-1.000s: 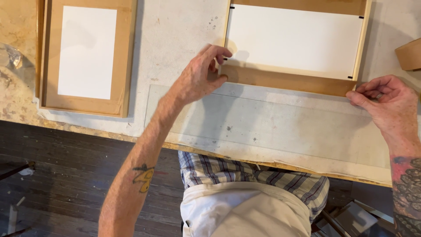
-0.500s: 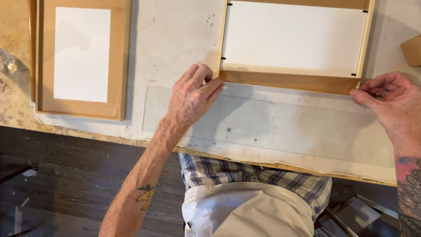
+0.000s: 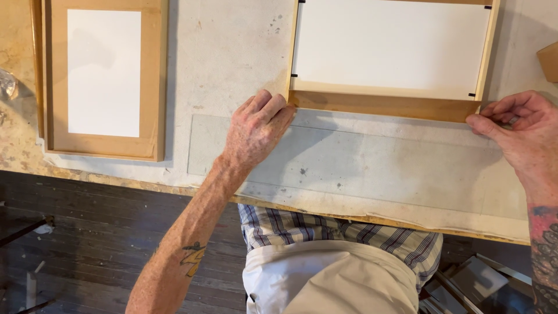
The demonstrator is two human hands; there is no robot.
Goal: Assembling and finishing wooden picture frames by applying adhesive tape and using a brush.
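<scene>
Across the stained workbench (image 3: 232, 52) we see a glass sheet (image 3: 360, 163) lying flat below a wooden picture frame (image 3: 389, 58). Our left hand (image 3: 256, 131) rests half-curled at the frame's near left corner; our right hand (image 3: 517, 131) pinches its near right corner. Another frame (image 3: 104, 78) sits well left.

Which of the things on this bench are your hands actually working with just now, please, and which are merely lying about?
In hand:
- wooden frame with white backing
- left hand at its near left corner
- right hand at its near right corner
- clear glass sheet lying flat under both hands

Lying about:
- second wooden frame, far left
- wooden block, right edge
</scene>
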